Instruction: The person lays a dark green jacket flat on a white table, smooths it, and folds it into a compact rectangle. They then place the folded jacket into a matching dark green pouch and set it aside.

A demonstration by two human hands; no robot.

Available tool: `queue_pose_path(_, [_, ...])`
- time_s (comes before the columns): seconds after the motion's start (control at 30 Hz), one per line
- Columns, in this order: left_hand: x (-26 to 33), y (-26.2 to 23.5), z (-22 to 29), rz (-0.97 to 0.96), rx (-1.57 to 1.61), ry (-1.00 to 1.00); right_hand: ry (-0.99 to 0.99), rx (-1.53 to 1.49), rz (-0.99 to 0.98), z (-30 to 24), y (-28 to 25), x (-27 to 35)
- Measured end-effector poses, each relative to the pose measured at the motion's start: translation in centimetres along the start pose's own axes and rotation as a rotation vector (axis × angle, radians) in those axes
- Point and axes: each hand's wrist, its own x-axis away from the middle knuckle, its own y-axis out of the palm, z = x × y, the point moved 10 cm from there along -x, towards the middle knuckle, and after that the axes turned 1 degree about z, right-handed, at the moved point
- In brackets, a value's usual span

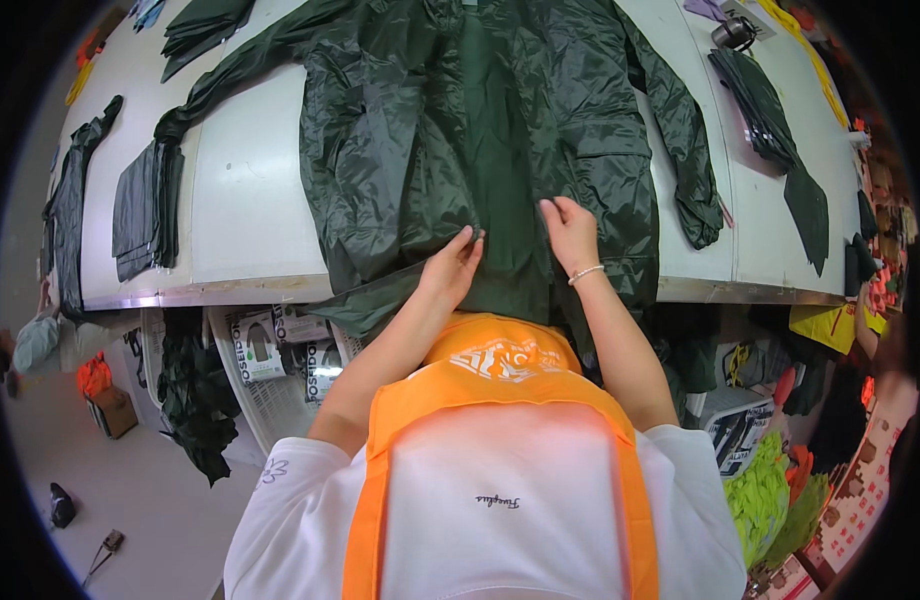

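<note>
A shiny dark green jacket [390, 150] lies spread on the white table, its front parted and its sleeves stretched out to both sides. My left hand [454, 266] pinches the left front edge near the hem. On the other front edge, slightly farther from me, my right hand [570, 232] closes with thumb and finger. Between the two hands the matte green inside of the back shows. The hem hangs over the near table edge, against my orange apron [500, 350].
Folded dark green pieces [145, 210] lie on the table [245, 190] at left, with more dark pieces [755, 110] at right. Below the edge stands a white plastic basket [245, 375] with packages. Bright yellow-green cloth [758, 500] is piled at lower right.
</note>
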Motion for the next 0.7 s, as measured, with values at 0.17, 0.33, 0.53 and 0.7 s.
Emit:
queue_pose_path(0.17, [0.6,4.4,-1.1,-0.153,-0.048,-0.015,0.071,-0.264,-0.115,-0.2,4.2,1.8])
queue_pose_path(0.33, [-0.3,4.3,-1.1,-0.062,-0.252,0.027,0.156,-0.155,-0.206,-0.3,5.4,2.3])
queue_pose_path(0.53, [-0.2,4.8,-2.5,-0.102,-0.354,-0.112,0.053,-0.032,0.067,-1.0,2.6,1.5])
queue_pose_path(0.7, [1.0,4.2,-3.6,0.008,-0.44,-0.051,0.13,-0.007,0.107,0.6,3.5,-0.7])
